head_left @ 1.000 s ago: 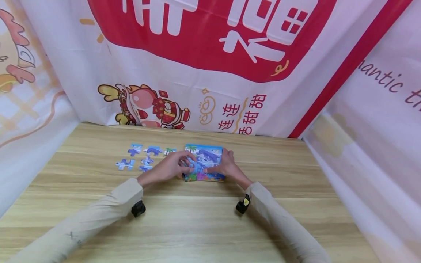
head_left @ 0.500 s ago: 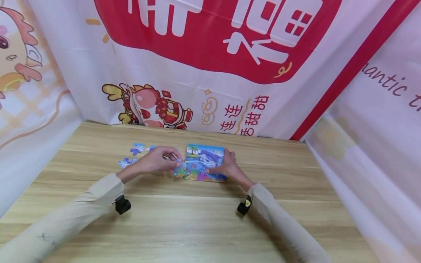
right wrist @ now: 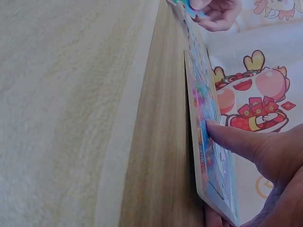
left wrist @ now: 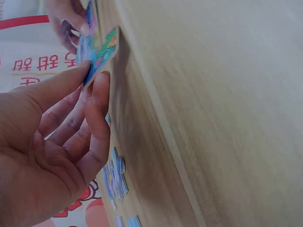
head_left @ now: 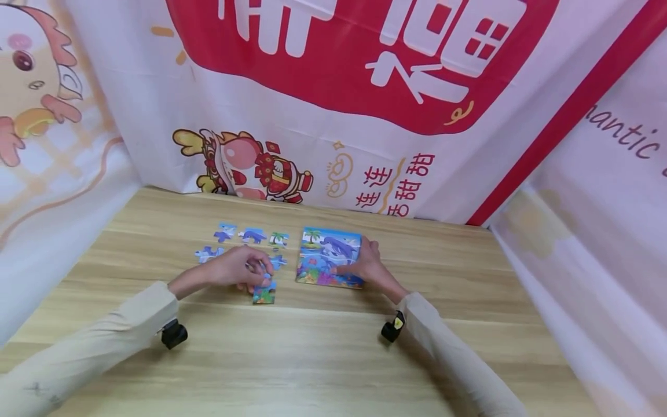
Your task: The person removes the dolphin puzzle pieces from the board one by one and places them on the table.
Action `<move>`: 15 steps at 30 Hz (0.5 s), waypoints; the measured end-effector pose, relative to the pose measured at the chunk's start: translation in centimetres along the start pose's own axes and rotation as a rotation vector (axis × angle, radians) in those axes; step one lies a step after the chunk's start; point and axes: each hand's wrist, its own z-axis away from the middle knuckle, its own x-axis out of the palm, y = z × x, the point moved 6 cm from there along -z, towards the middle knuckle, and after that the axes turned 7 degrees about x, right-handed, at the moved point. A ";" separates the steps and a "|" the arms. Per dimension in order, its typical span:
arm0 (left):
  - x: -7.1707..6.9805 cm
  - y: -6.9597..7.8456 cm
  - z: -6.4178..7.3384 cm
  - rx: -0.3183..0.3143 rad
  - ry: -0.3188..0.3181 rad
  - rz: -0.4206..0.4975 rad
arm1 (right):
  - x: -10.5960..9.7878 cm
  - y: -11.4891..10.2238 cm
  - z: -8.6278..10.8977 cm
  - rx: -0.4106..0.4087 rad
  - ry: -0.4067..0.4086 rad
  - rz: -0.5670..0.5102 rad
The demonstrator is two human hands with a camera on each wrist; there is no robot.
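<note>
My left hand (head_left: 237, 269) pinches a jigsaw puzzle piece (head_left: 264, 294) between thumb and fingers, left of the puzzle board. In the left wrist view the piece (left wrist: 108, 47) shows green and orange on blue and stands tilted over the table. My right hand (head_left: 369, 266) grips the right edge of the dolphin puzzle board (head_left: 325, 249), its thumb on the picture. The right wrist view shows the board (right wrist: 210, 127) edge-on, with fingers under its near corner. Beside and behind the left hand lie several loose pieces, including a palm-tree piece (head_left: 278, 238) and a dolphin piece (head_left: 253, 235).
All this lies on a wood-grain table (head_left: 312, 353). A white and red printed cloth (head_left: 292, 145) hangs behind the table, with more printed cloth at both sides. More loose pieces (left wrist: 116, 175) show below the left hand in its wrist view.
My left hand has moved left from the board's left side, carrying the puzzle piece away from it. The right hand has kept its grip on the board.
</note>
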 end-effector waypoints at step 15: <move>-0.3 0.4 0.7 0.014 0.191 -0.150 | 0.0 0.2 0.1 0.002 -0.005 0.015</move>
